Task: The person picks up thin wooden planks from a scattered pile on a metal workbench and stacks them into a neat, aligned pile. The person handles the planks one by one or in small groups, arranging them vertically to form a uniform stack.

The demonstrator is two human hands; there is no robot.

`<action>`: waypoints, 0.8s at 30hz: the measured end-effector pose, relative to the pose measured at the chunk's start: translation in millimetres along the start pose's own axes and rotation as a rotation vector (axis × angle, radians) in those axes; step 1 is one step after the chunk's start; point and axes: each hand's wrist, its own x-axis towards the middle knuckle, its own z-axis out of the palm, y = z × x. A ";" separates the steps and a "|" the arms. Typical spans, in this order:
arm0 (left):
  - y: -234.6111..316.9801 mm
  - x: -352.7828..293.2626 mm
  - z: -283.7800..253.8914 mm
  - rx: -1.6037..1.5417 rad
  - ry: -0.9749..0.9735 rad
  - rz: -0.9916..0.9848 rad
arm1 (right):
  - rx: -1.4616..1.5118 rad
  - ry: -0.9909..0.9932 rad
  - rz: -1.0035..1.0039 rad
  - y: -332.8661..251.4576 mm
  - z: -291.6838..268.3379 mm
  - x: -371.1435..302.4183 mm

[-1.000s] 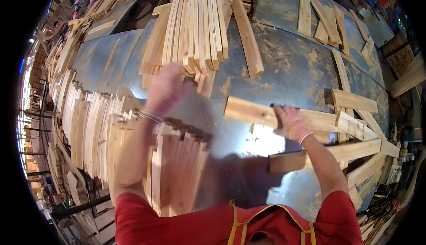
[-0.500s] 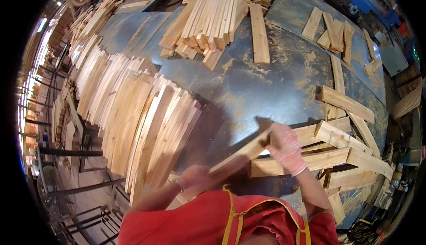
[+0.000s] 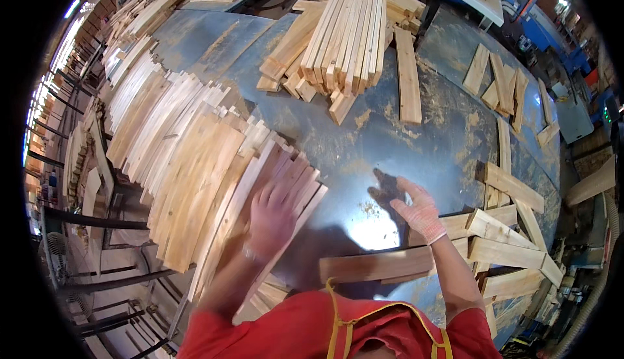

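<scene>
My left hand (image 3: 272,221) lies with its fingers stretched over the near end of a long row of wooden boards (image 3: 195,183), which stand packed side by side on edge along the left of the metal table. It touches the boards at the row's right side. Over the bare metal, my right hand (image 3: 421,216), in a pale glove with reddish marks, is open and holds nothing; its shadow falls beside the fingertips. Just below it, a single board (image 3: 370,265) lies across the table in front of me, its right end by the loose pile (image 3: 507,252).
A tall stack of boards (image 3: 344,44) sits at the far middle, with a lone board (image 3: 408,76) to its right. Several short boards (image 3: 497,79) lie far right. Sawdust is scattered over the metal tabletop (image 3: 351,157). Dark metal bars (image 3: 97,219) stick out at the left.
The board held between both hands is no longer in them. My left hand has moved up and left onto the row; my right hand has let go and opened. The view has shifted slightly.
</scene>
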 end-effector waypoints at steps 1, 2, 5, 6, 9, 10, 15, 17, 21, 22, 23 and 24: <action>-12.2 58.2 5.3 0.005 0.109 0.111 | 0.002 0.031 -0.069 -11.9 0.9 10.2; -18.7 115.0 12.9 0.000 0.163 0.048 | -0.008 0.048 -0.112 -23.0 3.9 20.3; -39.6 267.7 36.8 0.116 0.200 0.166 | 0.025 0.089 -0.224 -45.8 16.0 43.7; -42.4 307.0 44.4 0.143 0.107 0.156 | 0.016 0.064 -0.202 -50.1 20.3 48.1; -42.9 374.1 63.4 0.226 0.043 0.200 | -0.029 0.016 -0.196 -54.1 29.6 48.9; -43.4 389.4 66.9 0.261 -0.003 0.209 | -0.069 -0.012 -0.189 -53.2 31.7 47.2; -58.4 426.8 84.6 0.121 -0.158 0.205 | -0.070 -0.082 -0.026 -38.2 36.3 22.7; -68.9 441.4 91.0 -0.002 -0.094 0.123 | -0.083 -0.050 -0.001 -29.2 41.7 13.8; -73.3 472.7 72.6 -0.265 -0.153 -0.085 | 0.030 -0.099 -0.035 -13.9 57.5 1.4; -70.9 475.8 56.5 -0.385 -0.010 -0.137 | 0.019 -0.107 -0.028 -13.0 60.0 -1.7; -65.4 475.1 36.3 -0.496 0.024 -0.228 | -0.001 -0.121 0.007 -14.7 61.9 -1.4; -60.9 470.6 10.4 -0.448 0.175 -0.167 | 0.024 -0.150 0.042 -18.6 60.9 -2.5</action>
